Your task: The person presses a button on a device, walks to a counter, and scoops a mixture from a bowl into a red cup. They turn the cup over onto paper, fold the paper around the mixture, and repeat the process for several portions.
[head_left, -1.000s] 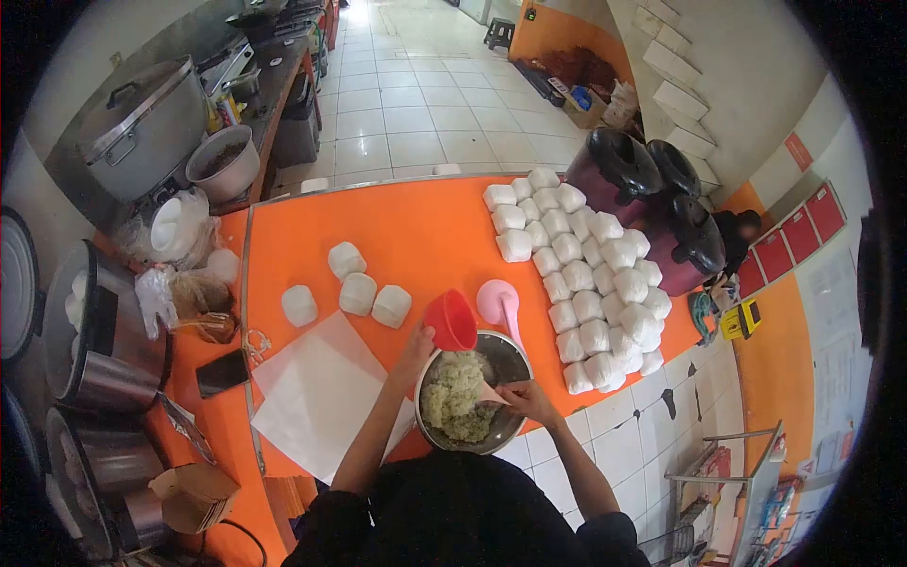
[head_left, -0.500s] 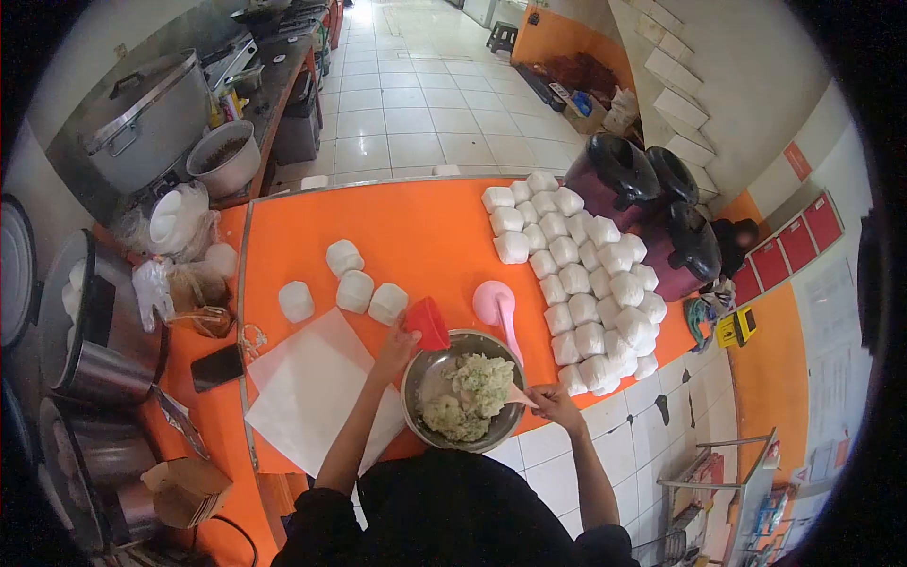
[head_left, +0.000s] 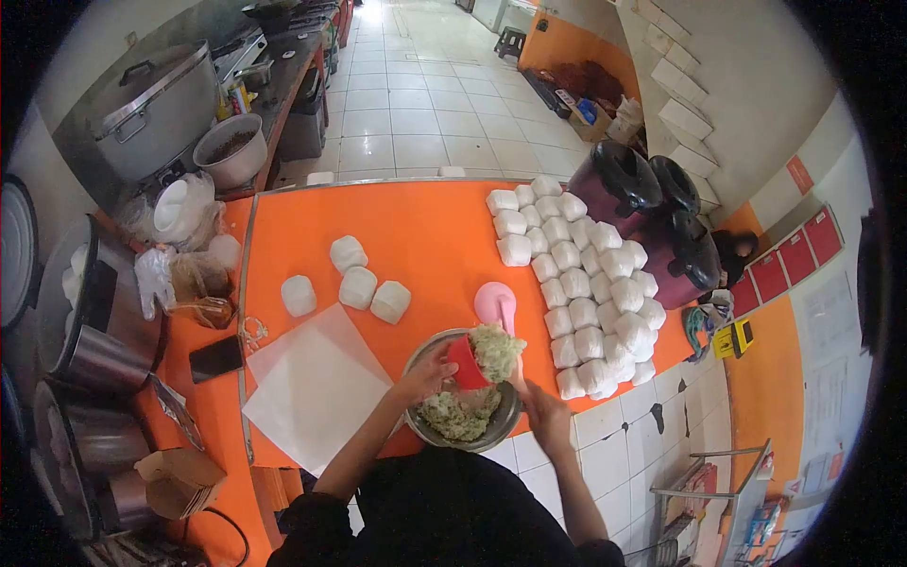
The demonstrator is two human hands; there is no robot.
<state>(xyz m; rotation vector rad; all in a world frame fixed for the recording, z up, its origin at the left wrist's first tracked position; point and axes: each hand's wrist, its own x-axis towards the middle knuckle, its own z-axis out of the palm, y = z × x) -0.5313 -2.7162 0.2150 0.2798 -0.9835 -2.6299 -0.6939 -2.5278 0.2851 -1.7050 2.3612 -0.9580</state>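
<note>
My left hand (head_left: 428, 374) is closed around a red cup (head_left: 467, 365), tipped with its mouth toward the right over the metal bowl (head_left: 513, 417). A heaped lump of greenish-white rice (head_left: 497, 352) sits at the cup's mouth. My right hand (head_left: 548, 414) grips the handle of a pink rice paddle (head_left: 519, 379), whose blade is mostly hidden by that lump. More of the rice mixture (head_left: 457, 417) lies in the bowl below. Just behind the bowl rests a pink ladle (head_left: 494, 300). White paper sheets (head_left: 312, 392) lie left of the bowl.
Several white wrapped parcels (head_left: 357, 287) stand on the orange table (head_left: 416, 227), and a big stack of them (head_left: 590, 302) fills its right side. Dark purple rice cookers (head_left: 614, 184) stand behind the stack. At left are a phone (head_left: 216, 359), folded brown boxes (head_left: 179, 482) and large cookers (head_left: 104, 312).
The rice lump has been lifted from the bowl on the paddle to the red cup's mouth. My left hand has brought the cup rightward and down, tipping it toward the paddle.
</note>
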